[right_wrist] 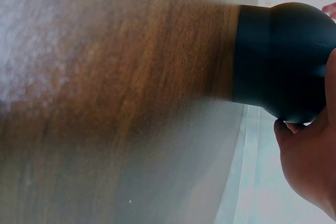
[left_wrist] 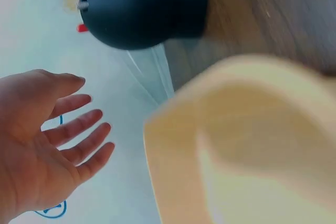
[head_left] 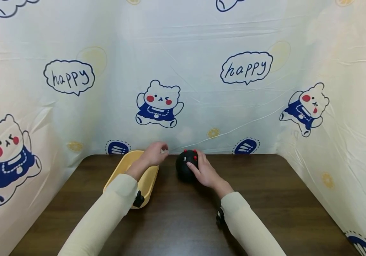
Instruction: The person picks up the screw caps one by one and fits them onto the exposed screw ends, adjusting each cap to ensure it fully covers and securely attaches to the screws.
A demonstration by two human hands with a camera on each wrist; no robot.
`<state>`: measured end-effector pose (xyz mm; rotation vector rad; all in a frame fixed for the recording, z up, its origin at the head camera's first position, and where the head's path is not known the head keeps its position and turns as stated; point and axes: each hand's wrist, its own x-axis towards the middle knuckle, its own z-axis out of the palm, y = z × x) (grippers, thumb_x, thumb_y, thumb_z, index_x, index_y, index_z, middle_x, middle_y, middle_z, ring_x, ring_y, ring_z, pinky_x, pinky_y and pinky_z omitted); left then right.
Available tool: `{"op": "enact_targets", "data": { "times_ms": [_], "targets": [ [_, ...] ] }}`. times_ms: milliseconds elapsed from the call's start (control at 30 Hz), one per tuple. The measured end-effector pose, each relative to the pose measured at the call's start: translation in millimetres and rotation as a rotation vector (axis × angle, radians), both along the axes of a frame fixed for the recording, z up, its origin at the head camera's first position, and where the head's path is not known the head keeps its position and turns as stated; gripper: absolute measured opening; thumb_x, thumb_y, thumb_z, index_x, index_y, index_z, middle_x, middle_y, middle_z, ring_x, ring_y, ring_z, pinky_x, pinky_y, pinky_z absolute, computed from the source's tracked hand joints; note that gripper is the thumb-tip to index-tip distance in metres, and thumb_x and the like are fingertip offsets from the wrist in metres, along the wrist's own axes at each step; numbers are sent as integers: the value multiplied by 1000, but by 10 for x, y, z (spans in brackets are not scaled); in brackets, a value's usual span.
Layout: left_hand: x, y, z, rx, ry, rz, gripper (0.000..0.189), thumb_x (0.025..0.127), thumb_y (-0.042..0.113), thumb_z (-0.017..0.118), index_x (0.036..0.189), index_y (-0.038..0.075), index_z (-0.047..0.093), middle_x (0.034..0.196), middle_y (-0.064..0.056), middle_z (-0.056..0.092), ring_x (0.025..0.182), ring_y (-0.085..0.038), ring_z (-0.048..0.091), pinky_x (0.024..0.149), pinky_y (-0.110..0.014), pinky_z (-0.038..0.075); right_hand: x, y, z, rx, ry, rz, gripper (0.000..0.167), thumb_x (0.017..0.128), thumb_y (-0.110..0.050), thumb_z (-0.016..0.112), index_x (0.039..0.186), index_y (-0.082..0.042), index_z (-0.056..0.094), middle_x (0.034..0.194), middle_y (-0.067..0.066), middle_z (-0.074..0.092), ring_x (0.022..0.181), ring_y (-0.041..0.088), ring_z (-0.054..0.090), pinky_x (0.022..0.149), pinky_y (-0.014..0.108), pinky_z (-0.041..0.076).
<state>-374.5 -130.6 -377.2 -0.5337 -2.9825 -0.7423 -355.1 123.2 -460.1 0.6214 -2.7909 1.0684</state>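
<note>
A black ball-shaped object (head_left: 185, 171) with small red pegs on top stands on the table near the back wall. Its lower part is a short straight cylinder, visible in the right wrist view (right_wrist: 252, 56). My right hand (head_left: 206, 172) grips its upper right side, thumb toward me and fingers at the back; some fingertips are hidden. Over the far end of a yellow plastic basket (head_left: 150, 181), my left hand (head_left: 154, 153) hovers with loosely spread fingers. In the left wrist view that hand (left_wrist: 52, 140) holds nothing and is apart from the black object (left_wrist: 142, 9).
The brown wooden table (head_left: 183, 220) runs back to a patterned plastic sheet (head_left: 202, 106) that hangs behind and at both sides. The basket stands left of the black object, with a gap between them.
</note>
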Motion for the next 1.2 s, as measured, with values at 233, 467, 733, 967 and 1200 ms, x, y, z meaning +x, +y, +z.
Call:
{"op": "enact_targets", "data": {
  "times_ms": [233,467,733,967,1200],
  "targets": [
    [31,-209,8,-133,-17,75,32,100,18,60,122,-5,64,124,-24,64,113,-38,60,98,-52,50,0,0,-18,-3,3,-1,80,104,-59,44,161,-11,15,162,16,27,141,34,41,115,56,37],
    [44,-459,12,-182,-92,147,39,100,19,59,128,-9,60,128,-28,62,114,-40,60,98,-54,50,-3,0,-19,1,1,-1,80,104,-59,44,161,-10,16,161,17,29,140,34,41,115,56,37],
    [7,-733,-42,-183,-212,241,18,94,12,54,79,2,51,71,-7,43,65,-20,39,60,-33,37,-23,4,-32,1,9,2,80,104,-60,43,161,-12,16,161,16,28,141,33,41,115,56,37],
    [48,-767,-36,-210,-402,311,29,96,14,59,115,-8,58,110,-20,60,97,-31,57,86,-42,51,-19,15,-19,-5,4,-5,80,104,-60,44,161,-11,15,162,16,28,141,34,41,115,57,37],
    [39,-782,-143,-240,-534,317,36,98,22,64,122,-4,61,114,-16,64,112,-34,61,93,-45,54,-29,6,-47,-1,2,-7,81,103,-62,42,161,-12,14,162,17,27,141,35,41,114,58,37]
  ]
}}
